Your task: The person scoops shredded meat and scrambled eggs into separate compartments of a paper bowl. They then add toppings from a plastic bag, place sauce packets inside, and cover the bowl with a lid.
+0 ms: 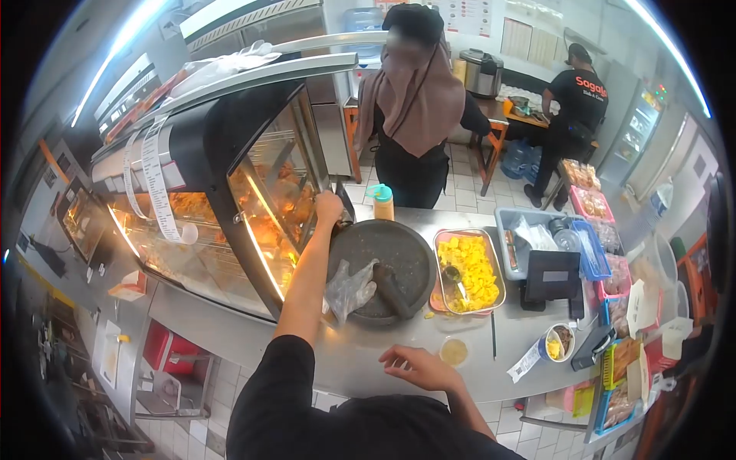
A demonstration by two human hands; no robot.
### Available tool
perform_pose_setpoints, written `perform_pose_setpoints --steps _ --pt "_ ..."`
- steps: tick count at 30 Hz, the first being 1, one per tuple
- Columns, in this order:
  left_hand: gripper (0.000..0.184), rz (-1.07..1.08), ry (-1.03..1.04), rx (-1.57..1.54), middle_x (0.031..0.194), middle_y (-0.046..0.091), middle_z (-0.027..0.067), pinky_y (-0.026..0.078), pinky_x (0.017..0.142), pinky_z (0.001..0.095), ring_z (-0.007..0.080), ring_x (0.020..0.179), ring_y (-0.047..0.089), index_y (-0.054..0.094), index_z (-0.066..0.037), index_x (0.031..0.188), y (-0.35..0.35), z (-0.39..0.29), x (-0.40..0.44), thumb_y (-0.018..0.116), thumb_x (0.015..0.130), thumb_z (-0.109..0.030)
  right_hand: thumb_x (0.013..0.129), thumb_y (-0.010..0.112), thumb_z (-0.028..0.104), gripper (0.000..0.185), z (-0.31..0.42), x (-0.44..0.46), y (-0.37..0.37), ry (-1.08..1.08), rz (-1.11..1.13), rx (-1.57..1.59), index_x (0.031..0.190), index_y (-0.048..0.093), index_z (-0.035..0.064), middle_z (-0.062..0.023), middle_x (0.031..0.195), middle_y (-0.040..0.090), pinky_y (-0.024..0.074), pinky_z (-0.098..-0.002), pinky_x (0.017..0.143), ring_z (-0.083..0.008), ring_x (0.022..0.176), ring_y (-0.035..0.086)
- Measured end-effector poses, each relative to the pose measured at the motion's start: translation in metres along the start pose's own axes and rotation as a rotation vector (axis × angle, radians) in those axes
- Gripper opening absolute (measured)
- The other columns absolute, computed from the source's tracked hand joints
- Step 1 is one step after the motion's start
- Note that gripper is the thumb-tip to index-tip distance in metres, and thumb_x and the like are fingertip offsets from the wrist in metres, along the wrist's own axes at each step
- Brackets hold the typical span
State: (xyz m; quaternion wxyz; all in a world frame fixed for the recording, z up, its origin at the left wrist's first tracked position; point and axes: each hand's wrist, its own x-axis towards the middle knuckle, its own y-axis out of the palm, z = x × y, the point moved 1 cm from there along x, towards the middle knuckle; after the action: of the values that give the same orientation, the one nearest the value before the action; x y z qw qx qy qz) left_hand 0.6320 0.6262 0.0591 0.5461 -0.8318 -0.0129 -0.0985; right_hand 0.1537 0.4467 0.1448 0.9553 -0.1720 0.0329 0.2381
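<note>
- While the left hand [330, 207] reaches up to the heated display cabinet [215, 146], its fingers are curled at the edge of the glass door [313, 142]; cannot tell whether they are clamped on it.
- Cabinet stands on the left part of the steel surface [368, 364], lit inside, browned fried pieces [276, 192] on its racks.
- Right hand [422, 368] over the near edge of the surface, fingers loosely apart, holding nothing; nearest item is a small round cup [454, 352] with pale contents.
- Wide dark mortar [410, 257] between cabinet and metal tray [504, 284]; pestle [392, 293] lies in it, tilted toward the near rim.
- Crumpled clear plastic [349, 293] over the mortar's left side; bag or glove, cannot tell.
- Squeeze bottle [382, 205], teal cap, upright just behind the mortar.
- Tray holds yellow pieces [477, 264], with a spoon [454, 284] among them.
- Right of tray: thin dark stick [494, 337], paper bowl [556, 345] with yellow and brown food, black terminal [552, 270].
- Person in a headscarf [414, 115] stands across the surface; another person [579, 100] farther back.
</note>
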Motion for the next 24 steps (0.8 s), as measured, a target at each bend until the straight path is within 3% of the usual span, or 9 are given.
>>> perform_pose_setpoints --steps 4,8,10,14,16,18,19,22,24 --pt "0.025 -0.199 -0.027 -0.327 0.075 0.067 0.0270 0.055 0.067 0.0489 0.0424 0.072 0.068 0.068 0.004 0.084 -0.043 -0.027 -0.044 0.057 0.089 -0.018 0.096 0.063 0.018 0.023 0.002 0.000 -0.010 -0.015 -0.055 0.033 0.116 0.061 0.0061 -0.0062 0.097 0.071 0.0523 -0.0317 0.079 -0.0161 0.093 0.067" --pt "0.028 -0.163 0.024 -0.743 0.056 0.056 0.0054 0.045 0.045 0.0281 0.0139 0.043 0.055 0.058 0.000 0.082 -0.141 -0.099 -0.161 0.052 0.100 -0.020 0.095 0.064 0.017 0.026 0.010 0.015 -0.031 -0.009 -0.164 0.152 0.116 0.060 0.0042 -0.0076 0.100 0.069 0.0524 -0.0318 0.082 -0.0169 0.096 0.066" --pt "0.029 -0.116 0.076 -0.802 0.056 0.057 0.0045 0.045 0.047 0.0281 0.0124 0.047 0.057 0.058 -0.001 0.079 -0.182 -0.126 -0.227 0.052 0.100 -0.021 0.095 0.064 0.016 0.033 0.017 0.028 -0.041 -0.109 -0.426 0.269 0.124 0.056 0.0028 -0.0084 0.111 0.066 0.0516 -0.0307 0.085 -0.0167 0.100 0.065" --pt "0.029 0.092 0.075 -0.735 0.058 0.059 0.0031 0.046 0.051 0.0259 0.0084 0.051 0.057 0.059 -0.001 0.079 -0.226 -0.144 -0.335 0.054 0.100 -0.021 0.099 0.058 0.017 0.044 0.039 0.039 -0.046 -0.214 -0.477 0.454 0.139 0.045 0.0040 -0.0093 0.125 0.056 0.0517 -0.0336 0.088 -0.0188 0.110 0.061" --pt "0.026 0.267 0.030 -0.802 0.061 0.062 0.0044 0.048 0.056 0.0245 0.0078 0.058 0.060 0.063 0.000 0.085 -0.217 -0.137 -0.372 0.055 0.100 -0.021 0.100 0.058 0.025 0.047 0.037 0.027 -0.035 0.034 -0.206 0.673 0.138 0.045 0.0008 -0.0112 0.129 0.054 0.0502 -0.0312 0.090 -0.0200 0.103 0.063" --pt "0.021 0.431 -0.051 -0.864 0.064 0.065 0.0088 0.048 0.056 0.0323 0.0194 0.058 0.065 0.064 -0.004 0.094 -0.190 -0.124 -0.397 0.055 0.099 -0.022 0.101 0.056 0.036 0.052 0.028 0.011 -0.011 0.226 -0.198 0.657 0.136 0.046 -0.0006 -0.0112 0.123 0.058 0.0494 -0.0323 0.092 -0.0202 0.105 0.062" --pt "0.021 0.436 -0.038 -0.864 0.064 0.065 0.0088 0.048 0.056 0.0323 0.0194 0.058 0.065 0.064 -0.004 0.094 -0.177 -0.117 -0.409 0.055 0.099 -0.022 0.100 0.056 0.039 0.054 0.016 0.005 0.002 0.322 -0.193 0.630 0.135 0.047 -0.0007 -0.0115 0.122 0.058 0.0493 -0.0330 0.092 -0.0207 0.106 0.062" --pt "0.022 0.458 0.095 -0.811 0.072 0.067 0.0136 0.050 0.062 0.0359 0.0291 0.066 0.068 0.065 -0.005 0.103 -0.158 -0.107 -0.425 0.054 0.099 -0.024 0.101 0.055 0.036 0.051 0.014 -0.014 0.024 0.360 -0.249 0.551 0.134 0.047 -0.0015 -0.0147 0.124 0.057 0.0529 -0.0363 0.093 -0.0213 0.109 0.063" --pt "0.022 0.632 0.060 -0.779 0.071 0.067 0.0078 0.051 0.064 0.0303 0.0123 0.068 0.065 0.066 -0.003 0.105 -0.160 -0.109 -0.430 0.056 0.100 -0.022 0.101 0.056 0.037 0.052 0.003 -0.019 0.034 0.365 -0.286 0.572 0.133 0.048 -0.0023 -0.0149 0.123 0.059 0.0513 -0.0355 0.092 -0.0218 0.107 0.063"
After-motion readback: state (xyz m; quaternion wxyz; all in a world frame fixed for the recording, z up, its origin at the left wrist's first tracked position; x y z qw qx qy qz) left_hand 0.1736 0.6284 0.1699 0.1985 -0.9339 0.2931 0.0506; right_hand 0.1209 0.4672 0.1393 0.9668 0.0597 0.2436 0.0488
